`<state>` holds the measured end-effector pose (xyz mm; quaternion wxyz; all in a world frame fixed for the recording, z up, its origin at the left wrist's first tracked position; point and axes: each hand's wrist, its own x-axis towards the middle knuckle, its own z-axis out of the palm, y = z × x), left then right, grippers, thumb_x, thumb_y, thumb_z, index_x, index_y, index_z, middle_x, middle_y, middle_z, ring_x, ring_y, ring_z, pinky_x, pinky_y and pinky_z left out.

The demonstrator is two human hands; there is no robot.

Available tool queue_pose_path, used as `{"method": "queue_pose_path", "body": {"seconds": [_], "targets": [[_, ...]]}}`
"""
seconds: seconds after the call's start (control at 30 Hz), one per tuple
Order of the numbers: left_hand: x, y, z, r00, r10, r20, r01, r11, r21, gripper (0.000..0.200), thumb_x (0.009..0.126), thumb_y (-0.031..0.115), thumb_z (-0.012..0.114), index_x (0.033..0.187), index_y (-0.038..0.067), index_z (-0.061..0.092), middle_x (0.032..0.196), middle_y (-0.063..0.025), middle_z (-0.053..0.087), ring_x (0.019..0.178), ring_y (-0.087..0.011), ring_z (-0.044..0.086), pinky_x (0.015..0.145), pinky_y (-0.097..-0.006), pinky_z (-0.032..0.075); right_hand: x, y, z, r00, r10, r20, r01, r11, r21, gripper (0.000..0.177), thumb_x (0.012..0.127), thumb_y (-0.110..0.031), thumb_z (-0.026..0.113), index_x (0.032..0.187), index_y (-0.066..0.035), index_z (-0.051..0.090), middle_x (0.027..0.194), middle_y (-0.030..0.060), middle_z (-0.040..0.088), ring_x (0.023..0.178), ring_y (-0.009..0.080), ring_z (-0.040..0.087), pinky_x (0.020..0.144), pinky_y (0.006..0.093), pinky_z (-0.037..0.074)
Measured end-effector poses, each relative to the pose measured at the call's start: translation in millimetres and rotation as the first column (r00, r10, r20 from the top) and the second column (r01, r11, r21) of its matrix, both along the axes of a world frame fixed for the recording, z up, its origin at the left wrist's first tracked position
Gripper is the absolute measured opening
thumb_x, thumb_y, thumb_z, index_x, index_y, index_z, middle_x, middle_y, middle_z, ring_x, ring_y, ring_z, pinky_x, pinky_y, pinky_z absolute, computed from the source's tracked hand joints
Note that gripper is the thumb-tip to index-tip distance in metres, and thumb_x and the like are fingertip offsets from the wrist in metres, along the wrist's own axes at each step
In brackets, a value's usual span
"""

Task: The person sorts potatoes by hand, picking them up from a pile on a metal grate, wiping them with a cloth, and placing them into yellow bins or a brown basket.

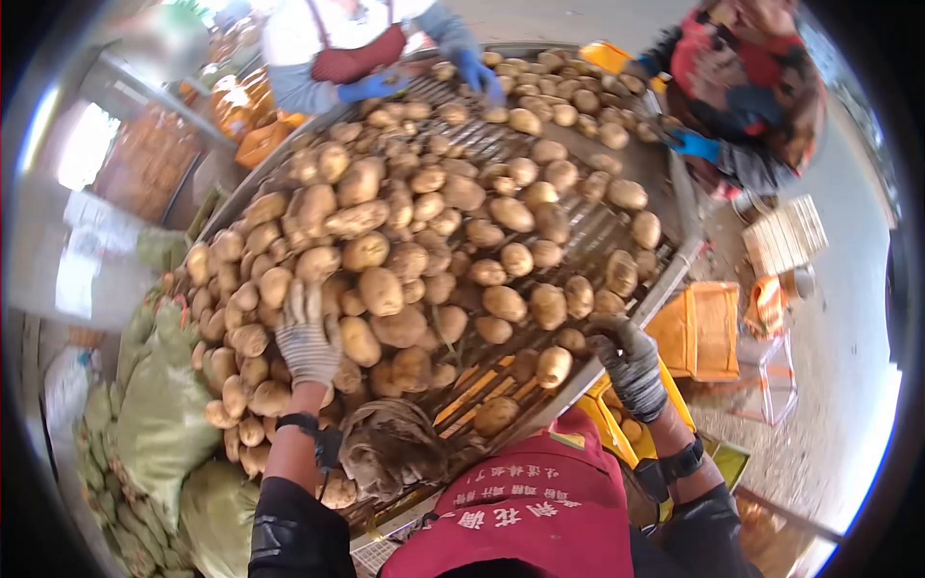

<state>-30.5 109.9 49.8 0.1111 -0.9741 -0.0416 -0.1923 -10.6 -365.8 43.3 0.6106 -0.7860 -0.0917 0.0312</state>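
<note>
While the left hand [309, 342] lies open on the potatoes [381, 291], the right hand [632, 368] curls at the bench [672, 275] edge, its hold unclear.

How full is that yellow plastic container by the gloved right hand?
Not empty: brown, round potatoes show inside the yellow plastic container. Whether full, I cannot tell: the gloved right hand and red apron hide part.

Unpeeled potatoes [381, 291], tan to dirt-brown, some round, some oblong, lie heaped thickly across the left of the worktop [668, 279], thinning rightward to loose ones resting singly on its bare slats [482, 144].
</note>
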Motion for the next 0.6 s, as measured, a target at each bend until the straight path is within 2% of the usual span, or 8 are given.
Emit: {"method": "queue_pose_path", "body": {"seconds": [0.07, 0.13, 0.17, 0.2, 0.27, 0.43, 0.57, 0.6], "targets": [[1.1, 0.0, 0.1, 0.999, -0.042, 0.015, 0.043, 0.998, -0.054, 0.062, 0.087, 0.019, 0.059, 0.146, 0.01, 0.043, 0.148, -0.0192, 0.043, 0.134, -0.0404, 0.043, 0.106, -0.0527, 0.038, 21.6, 50.0, 17.7, 0.981, 0.149, 0.123, -0.144, 0.988, -0.051, 0.026, 0.09, -0.002, 0.066, 0.115, -0.005, 0.064, 0.096, 0.0122, 0.07, 0.083, 0.0198, 0.069, 0.075, 0.0301, 0.055], [-1.0, 4.0, -0.6, 0.999, -0.046, 0.005, 0.047, 0.998, -0.048, 0.064, 0.085, 0.016, 0.058, 0.147, 0.011, 0.043, 0.149, -0.0188, 0.042, 0.133, -0.0406, 0.044, 0.106, -0.0522, 0.038, 39.3, 101.3, 21.1, 0.889, 0.384, 0.25, -0.34, 0.919, -0.2, 0.035, 0.087, -0.007, 0.069, 0.121, -0.005, 0.063, 0.1, 0.0152, 0.069, 0.092, 0.0298, 0.069, 0.079, 0.0357, 0.056], [-1.5, 5.6, -0.6, 0.999, -0.043, -0.012, 0.042, 0.996, -0.077, 0.065, 0.084, 0.014, 0.058, 0.147, 0.01, 0.042, 0.15, -0.0195, 0.041, 0.132, -0.0408, 0.045, 0.106, -0.0525, 0.038, 44.0, 127.6, 22.8, 0.852, 0.493, 0.179, -0.467, 0.868, -0.169, 0.042, 0.086, -0.012, 0.071, 0.126, -0.005, 0.06, 0.113, 0.018, 0.064, 0.102, 0.0336, 0.065, 0.087, 0.0386, 0.054], [-1.2, 4.8, 1.0, 0.999, -0.045, -0.019, 0.043, 0.994, -0.098, 0.066, 0.083, 0.014, 0.058, 0.147, 0.01, 0.042, 0.15, -0.0202, 0.04, 0.132, -0.0411, 0.045, 0.107, -0.0527, 0.037, 50.2, 157.1, 45.8, 0.804, 0.592, 0.053, -0.54, 0.765, -0.353, 0.052, 0.086, -0.017, 0.072, 0.133, -0.006, 0.054, 0.129, 0.0195, 0.056, 0.113, 0.0357, 0.061, 0.095, 0.0409, 0.051], [-1.5, 1.6, 4.8, 0.998, -0.024, -0.064, 0.017, 0.993, -0.118, 0.068, 0.082, 0.014, 0.058, 0.147, 0.009, 0.041, 0.151, -0.022, 0.039, 0.132, -0.0423, 0.044, 0.107, -0.0527, 0.036, 56.3, 205.6, 48.4, 0.732, 0.655, 0.184, -0.443, 0.665, -0.602, 0.059, 0.088, -0.023, 0.069, 0.14, -0.009, 0.047, 0.139, 0.0195, 0.048, 0.119, 0.0411, 0.056, 0.099, 0.0462, 0.049], [-2.2, 2.2, -0.6, 0.996, 0.016, -0.087, -0.022, 0.997, -0.072, 0.069, 0.082, 0.022, 0.059, 0.148, 0.011, 0.041, 0.152, -0.0179, 0.039, 0.134, -0.0369, 0.043, 0.108, -0.0509, 0.036, 79.0, 304.4, 18.9, 0.739, 0.666, 0.108, -0.331, 0.497, -0.802, 0.062, 0.081, -0.021, 0.074, 0.138, -0.008, 0.051, 0.141, 0.0192, 0.047, 0.119, 0.0418, 0.056, 0.097, 0.0445, 0.05], [1.3, 1.4, 1.6, 0.999, -0.032, -0.034, 0.029, 0.996, -0.089, 0.068, 0.081, 0.016, 0.059, 0.147, 0.008, 0.042, 0.151, -0.0215, 0.039, 0.131, -0.0426, 0.044, 0.107, -0.0528, 0.036, 84.9, 275.6, 43.9, 0.754, 0.642, 0.14, -0.385, 0.604, -0.698, 0.056, 0.085, -0.018, 0.069, 0.137, -0.008, 0.052, 0.135, 0.0193, 0.053, 0.116, 0.0361, 0.059, 0.095, 0.0422, 0.051], [1.2, -0.6, 1.0, 0.999, -0.054, -0.004, 0.053, 0.995, -0.086, 0.068, 0.081, 0.016, 0.059, 0.147, 0.009, 0.041, 0.15, -0.0215, 0.04, 0.132, -0.0421, 0.044, 0.107, -0.0532, 0.036, 81.0, 256.6, 44.6, 0.805, 0.59, 0.061, -0.537, 0.769, -0.346, 0.055, 0.087, -0.017, 0.067, 0.139, -0.006, 0.05, 0.131, 0.0172, 0.057, 0.115, 0.0323, 0.06, 0.096, 0.04, 0.05]]}}
